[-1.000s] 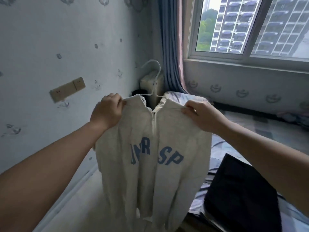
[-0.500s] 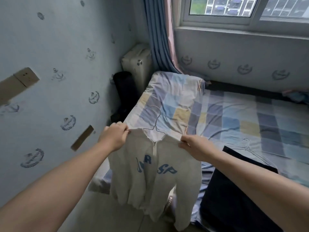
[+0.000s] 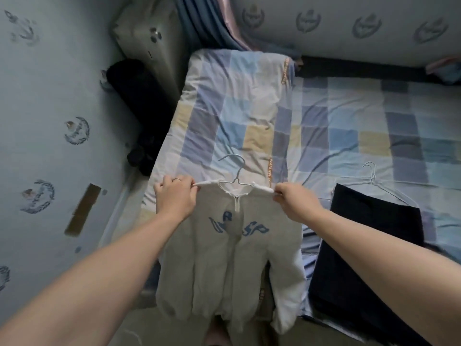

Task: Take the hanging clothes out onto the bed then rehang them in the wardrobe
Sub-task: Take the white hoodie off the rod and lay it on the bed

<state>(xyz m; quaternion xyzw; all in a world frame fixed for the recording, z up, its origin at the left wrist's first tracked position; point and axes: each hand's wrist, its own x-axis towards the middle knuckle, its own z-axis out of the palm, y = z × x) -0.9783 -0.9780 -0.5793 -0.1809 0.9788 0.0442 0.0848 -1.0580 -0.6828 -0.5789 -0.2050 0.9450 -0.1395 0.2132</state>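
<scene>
Left hand (image 3: 174, 196), right hand (image 3: 294, 203): each grip pinches a shoulder of the white zip sweatshirt (image 3: 232, 258) on its wire hanger (image 3: 235, 178), over the bed's (image 3: 374, 108) near-left corner. Dark garment (image 3: 361, 258) and spare hangers (image 3: 371, 181) just right. Folded checked quilt (image 3: 232, 108) beyond. Suitcase (image 3: 147, 38) and black bag (image 3: 134, 88) by the wall.

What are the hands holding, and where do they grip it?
A pale zip-up sweatshirt on a white hanger. The left hand grips one shoulder end, the right hand pinches the other.
</scene>
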